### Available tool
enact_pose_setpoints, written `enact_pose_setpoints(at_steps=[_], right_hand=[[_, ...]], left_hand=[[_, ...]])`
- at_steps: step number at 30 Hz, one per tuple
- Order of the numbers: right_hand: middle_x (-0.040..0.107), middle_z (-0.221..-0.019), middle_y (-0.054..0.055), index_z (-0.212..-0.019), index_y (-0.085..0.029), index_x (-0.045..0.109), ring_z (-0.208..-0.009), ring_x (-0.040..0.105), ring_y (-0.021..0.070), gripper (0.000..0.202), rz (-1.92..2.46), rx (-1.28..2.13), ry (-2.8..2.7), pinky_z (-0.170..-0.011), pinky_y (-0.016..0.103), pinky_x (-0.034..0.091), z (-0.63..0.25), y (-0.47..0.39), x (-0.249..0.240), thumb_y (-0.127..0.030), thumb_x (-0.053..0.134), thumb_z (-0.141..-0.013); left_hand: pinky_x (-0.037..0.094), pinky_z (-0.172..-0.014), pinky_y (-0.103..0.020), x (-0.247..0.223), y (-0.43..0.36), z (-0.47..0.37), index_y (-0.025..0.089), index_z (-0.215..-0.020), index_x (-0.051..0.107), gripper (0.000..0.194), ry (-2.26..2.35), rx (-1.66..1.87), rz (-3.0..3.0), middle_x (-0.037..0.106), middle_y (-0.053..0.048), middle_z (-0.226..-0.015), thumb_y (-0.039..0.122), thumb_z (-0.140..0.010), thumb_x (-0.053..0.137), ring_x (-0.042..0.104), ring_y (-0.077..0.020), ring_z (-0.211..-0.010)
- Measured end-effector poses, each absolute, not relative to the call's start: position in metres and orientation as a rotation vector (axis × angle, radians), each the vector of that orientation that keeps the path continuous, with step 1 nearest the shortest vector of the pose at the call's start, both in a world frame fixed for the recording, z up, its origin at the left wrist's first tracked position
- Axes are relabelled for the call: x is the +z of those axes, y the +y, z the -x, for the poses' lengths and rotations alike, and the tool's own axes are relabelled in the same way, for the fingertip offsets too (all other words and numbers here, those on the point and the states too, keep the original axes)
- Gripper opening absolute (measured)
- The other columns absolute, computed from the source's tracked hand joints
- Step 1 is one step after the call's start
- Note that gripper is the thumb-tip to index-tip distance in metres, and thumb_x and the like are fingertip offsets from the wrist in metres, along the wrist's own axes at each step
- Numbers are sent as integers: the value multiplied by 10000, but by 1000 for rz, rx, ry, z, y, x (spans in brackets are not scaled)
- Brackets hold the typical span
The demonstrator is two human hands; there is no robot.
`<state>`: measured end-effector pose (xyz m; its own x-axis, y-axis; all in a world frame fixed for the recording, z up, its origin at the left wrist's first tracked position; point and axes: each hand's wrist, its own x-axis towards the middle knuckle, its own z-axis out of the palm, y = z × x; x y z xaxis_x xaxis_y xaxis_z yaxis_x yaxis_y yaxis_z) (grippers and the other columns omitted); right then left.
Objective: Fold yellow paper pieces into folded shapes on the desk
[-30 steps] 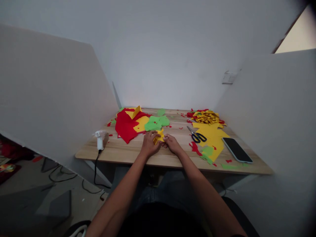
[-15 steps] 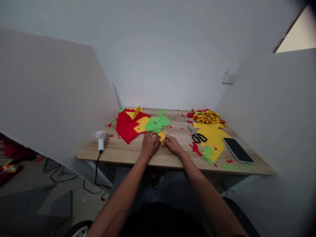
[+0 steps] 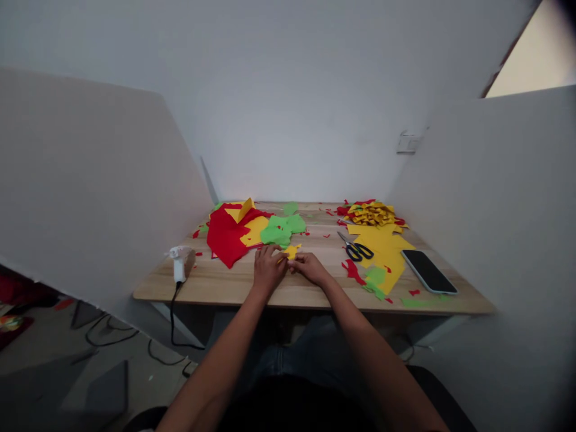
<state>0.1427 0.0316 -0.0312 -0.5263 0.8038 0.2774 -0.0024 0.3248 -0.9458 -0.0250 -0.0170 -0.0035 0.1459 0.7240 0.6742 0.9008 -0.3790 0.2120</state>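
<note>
A small yellow piece of felt-like material (image 3: pixel 292 251) is held between my two hands, just above the front middle of the wooden table. My left hand (image 3: pixel 269 267) grips its left side with bent fingers. From the right, my right hand (image 3: pixel 308 267) pinches its lower edge between thumb and fingers. Crumpled green pieces (image 3: pixel 282 230) lie right behind my hands. To their left is a large red sheet (image 3: pixel 226 235) with yellow pieces over and beside it. Black-handled scissors (image 3: pixel 359 251) rest on the table to the right of my right hand, blades slightly apart.
A white glue gun (image 3: pixel 179 268) stands at the table's left edge, its black cord hanging to the floor. On the right lie a phone (image 3: pixel 429 272), a yellow sheet (image 3: pixel 387 249) and a heap of folded yellow pieces (image 3: pixel 373 213). Partition walls flank the table (image 3: pixel 306 294).
The yellow piece has been turned and lowered slightly between my hands, which still hold it. The whole view has shifted a little; the things on the table lie as before.
</note>
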Motion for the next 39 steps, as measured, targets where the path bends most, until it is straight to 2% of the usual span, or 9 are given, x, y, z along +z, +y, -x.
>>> enact_pose_setpoints(at_steps=[5,10,13,16,20,27,34,39], right_hand=[[572,-542,-12,-581,-183,643,-548,494,129,361,737,1084,-1836,-579,243,395,-145,24,-26,-470,625,-797],[577,-552,-7,-587,-188,652,-548,497,137,372,777,1067,-1741,-554,243,396,-145,17,-18,-505,621,-781],[575,-527,-20,-654,-187,700,-506,494,128,349,808,1045,-1734,-515,231,379,-145,16,-20,-496,617,-794],[675,-638,-7,-789,-200,753,-553,568,143,311,860,945,-1712,-535,229,411,-146,17,-25,-485,629,-801],[753,-888,17,-890,-249,767,-786,674,199,239,892,784,-1683,-707,268,482,-148,19,-28,-437,644,-811],[753,-941,5,-922,-296,758,-820,686,212,176,972,677,-1721,-740,293,491,-149,21,-30,-389,635,-836],[749,-872,7,-922,-315,745,-754,672,214,163,1027,552,-1747,-735,300,475,-148,15,-25,-375,609,-854],[720,-824,19,-886,-259,724,-688,623,192,228,1002,587,-1601,-676,283,461,-152,15,-24,-425,569,-862]], left_hand=[[402,-838,-394,-3,-13,25,249,-916,715,149,-1533,-1089,2289,632,-74,-1026,237,-834,592,548,-241,-974],[410,-824,-381,-3,-8,26,240,-899,725,155,-1477,-1107,2351,636,-67,-991,299,-853,588,551,-230,-938],[411,-806,-367,-3,-4,26,234,-874,725,176,-1461,-1116,2389,641,-62,-957,321,-869,571,560,-223,-918],[412,-801,-364,-6,0,27,223,-853,726,197,-1479,-1145,2404,647,-62,-942,353,-868,579,566,-220,-906],[411,-812,-378,-12,7,29,227,-850,734,242,-1534,-1148,2388,654,-69,-954,417,-858,584,568,-229,-908],[418,-804,-373,-16,12,31,224,-868,737,287,-1520,-1145,2459,653,-76,-970,447,-869,556,572,-232,-933],[417,-825,-382,-15,10,30,234,-866,738,247,-1547,-1208,2442,657,-65,-972,427,-849,584,574,-229,-932],[410,-838,-406,-16,9,29,237,-847,736,176,-1566,-1136,2444,657,-68,-985,371,-829,623,575,-239,-949]])
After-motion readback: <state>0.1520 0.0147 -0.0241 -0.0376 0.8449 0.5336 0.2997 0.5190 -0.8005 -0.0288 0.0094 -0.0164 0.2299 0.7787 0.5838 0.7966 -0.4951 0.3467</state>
